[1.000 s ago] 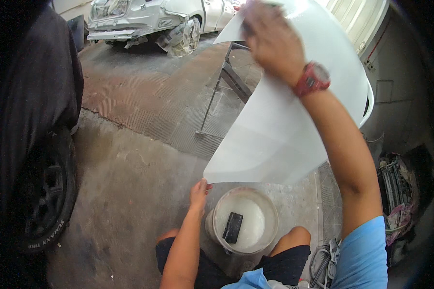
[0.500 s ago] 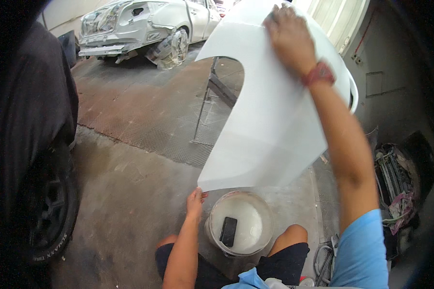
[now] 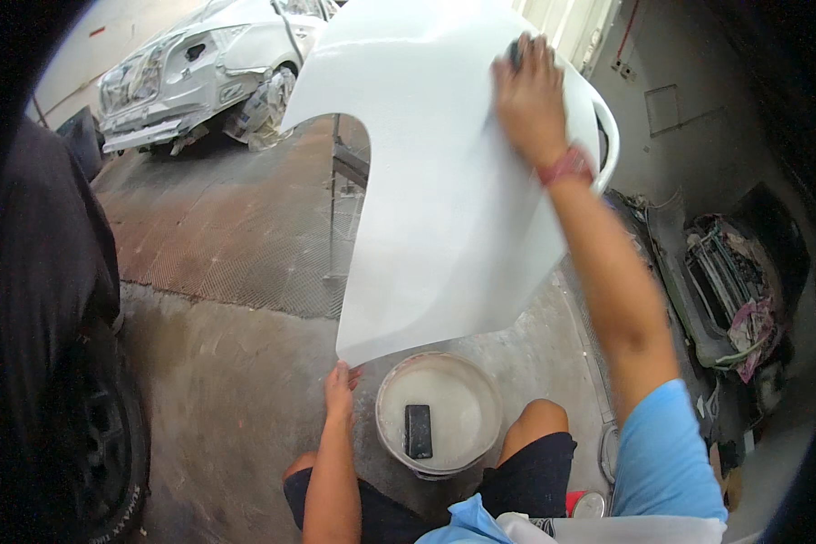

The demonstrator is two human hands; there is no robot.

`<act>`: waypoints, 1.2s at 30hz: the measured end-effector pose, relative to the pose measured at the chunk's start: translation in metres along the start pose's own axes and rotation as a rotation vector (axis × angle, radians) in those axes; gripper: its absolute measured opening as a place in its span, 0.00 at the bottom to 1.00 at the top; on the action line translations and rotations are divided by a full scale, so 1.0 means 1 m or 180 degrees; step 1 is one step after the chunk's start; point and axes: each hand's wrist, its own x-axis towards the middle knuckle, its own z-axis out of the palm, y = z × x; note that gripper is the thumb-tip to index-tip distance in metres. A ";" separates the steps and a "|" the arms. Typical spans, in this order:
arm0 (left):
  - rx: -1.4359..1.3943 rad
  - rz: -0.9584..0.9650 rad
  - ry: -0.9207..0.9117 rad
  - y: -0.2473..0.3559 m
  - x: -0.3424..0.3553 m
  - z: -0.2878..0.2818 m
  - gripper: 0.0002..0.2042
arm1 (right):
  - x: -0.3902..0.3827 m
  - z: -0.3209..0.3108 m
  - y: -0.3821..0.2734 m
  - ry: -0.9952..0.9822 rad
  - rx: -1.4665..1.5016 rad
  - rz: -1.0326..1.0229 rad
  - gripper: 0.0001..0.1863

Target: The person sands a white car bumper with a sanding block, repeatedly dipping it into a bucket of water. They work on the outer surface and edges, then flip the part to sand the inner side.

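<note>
A large white car fender (image 3: 435, 199) with a curved wheel-arch cutout stands tilted before me. My right hand (image 3: 533, 95), with a red band at the wrist, lies on its upper right face. Its fingers are bent over a small dark block (image 3: 516, 54), mostly hidden under them. At the fender's lower left corner, my left hand (image 3: 342, 385) pinches the edge between thumb and fingers. Just right of that hand, between my knees, a round bucket (image 3: 491, 390) contains cloudy whitish liquid. A black rectangular block (image 3: 418, 432) sits in the bucket.
Part of a dark metal stand (image 3: 349, 165) shows through the cutout. A covered vehicle with a black tyre (image 3: 127, 444) is close on my left. Far left stands a partly stripped white car (image 3: 186, 82). Car parts (image 3: 720, 281) lie along the right; a red can (image 3: 584, 504) is near my leg.
My right hand has slid down and rightward over the fender with the dark block. My left hand keeps its hold on the corner. The whole view has shifted, so the fender appears further left.
</note>
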 end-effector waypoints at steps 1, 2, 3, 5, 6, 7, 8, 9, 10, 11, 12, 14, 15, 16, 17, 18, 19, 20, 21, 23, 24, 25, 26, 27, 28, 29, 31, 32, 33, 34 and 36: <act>-0.0053 0.0030 -0.0004 0.000 0.000 0.000 0.25 | -0.033 -0.021 -0.024 -0.0146 0.0724 0.0270 0.39; -0.0052 0.0056 -0.0026 0.001 -0.001 -0.002 0.25 | -0.069 -0.045 -0.045 -0.0193 0.1247 0.0386 0.42; 0.0031 -0.0028 -0.0017 0.002 -0.001 -0.001 0.25 | -0.103 -0.072 -0.061 -0.0839 0.1516 0.0266 0.44; 0.0137 0.0093 -0.0069 0.005 -0.002 -0.002 0.26 | -0.130 -0.103 -0.068 -0.1369 0.1628 -0.0128 0.46; 0.0222 0.0128 0.0019 0.006 -0.003 -0.002 0.26 | -0.133 -0.107 -0.063 -0.1486 0.1527 -0.0302 0.46; 0.0150 0.0120 -0.0077 0.007 -0.003 -0.002 0.27 | -0.123 -0.107 -0.049 -0.1732 0.1442 -0.0473 0.45; 0.0130 0.0117 -0.0081 0.008 -0.004 -0.002 0.27 | -0.104 -0.092 -0.033 -0.1432 0.1418 -0.0020 0.44; 0.0172 0.0076 -0.0045 0.009 -0.005 -0.001 0.28 | -0.081 -0.078 -0.016 -0.1009 0.1502 0.0259 0.42; 0.0088 0.0112 -0.0031 0.009 -0.005 -0.001 0.28 | -0.056 -0.060 0.001 -0.0414 0.1622 0.0537 0.39; 0.0049 0.0102 0.0017 0.009 -0.006 0.000 0.28 | -0.040 -0.041 0.012 -0.0268 0.1015 0.0543 0.36; 0.0057 0.0063 0.0027 0.010 -0.006 0.000 0.28 | -0.023 -0.030 0.023 -0.0989 -0.0294 0.0337 0.35; 0.0019 0.0075 0.0081 0.010 -0.007 0.000 0.28 | -0.006 -0.011 0.030 -0.0680 0.0793 0.0596 0.35; 0.0055 0.0051 0.0121 0.010 -0.008 0.001 0.28 | -0.011 -0.017 0.025 -0.0385 0.1214 0.0337 0.34; 0.0016 0.0118 0.0074 0.011 -0.008 0.000 0.28 | -0.016 -0.028 0.019 -0.0122 0.1652 0.0021 0.33; 0.0033 0.0107 0.0073 0.011 -0.009 0.000 0.28 | -0.022 -0.031 0.025 -0.0282 0.1597 -0.0195 0.32; 0.0107 0.0021 0.0204 0.012 -0.010 0.000 0.28 | -0.025 -0.034 0.031 -0.0244 0.1452 0.0056 0.32; 0.0081 0.0096 0.0081 0.013 -0.011 0.000 0.28 | -0.023 -0.035 0.040 -0.0227 0.1304 0.0327 0.32; 0.0111 0.0081 0.0079 0.013 -0.011 0.000 0.28 | -0.022 -0.041 0.042 -0.0242 0.1167 0.0615 0.32; 0.0156 0.0040 0.0072 0.014 -0.012 0.000 0.28 | -0.021 -0.045 0.042 -0.0517 0.0676 0.0608 0.30; 0.0027 0.0127 0.0104 0.014 -0.012 0.000 0.28 | -0.022 -0.054 0.036 -0.0362 0.1558 0.0097 0.30; 0.0024 0.0127 0.0098 0.014 -0.012 0.001 0.27 | -0.023 -0.059 0.032 -0.0291 0.2016 -0.0221 0.29; 0.0051 0.0167 0.0112 0.014 -0.013 0.000 0.27 | -0.028 -0.063 0.027 0.0026 0.1263 -0.0580 0.28; 0.0108 0.0174 0.0108 0.013 -0.013 0.001 0.27 | -0.023 -0.059 0.033 0.0072 0.1499 -0.0239 0.28; 0.0193 0.0109 0.0244 0.013 -0.013 0.000 0.26 | -0.022 -0.054 0.038 0.0056 0.1694 0.0090 0.27; 0.0169 0.0159 0.0081 0.012 -0.013 -0.001 0.27 | -0.016 -0.048 0.045 -0.0057 0.1840 0.0470 0.27; 0.0148 0.0133 0.0063 0.011 -0.013 -0.002 0.27 | -0.016 -0.045 0.043 -0.0249 0.1259 0.1053 0.26; 0.0123 0.0168 0.0067 0.010 -0.012 -0.003 0.27 | -0.021 -0.049 0.034 -0.0281 0.1574 0.0933 0.28; 0.0106 0.0210 0.0086 0.010 -0.012 -0.004 0.27 | -0.029 -0.056 0.021 0.0189 0.1875 0.0776 0.29; 0.0011 0.0203 0.0058 0.010 -0.011 -0.004 0.27 | -0.038 -0.063 0.010 0.0059 0.1413 0.0152 0.32; 0.0124 0.0231 0.0109 0.010 -0.011 -0.005 0.27 | -0.049 -0.076 0.001 -0.0485 0.1713 -0.0065 0.34; 0.0158 0.0141 0.0202 0.011 -0.011 -0.005 0.27 | -0.054 -0.080 0.005 -0.0860 0.1766 -0.0444 0.40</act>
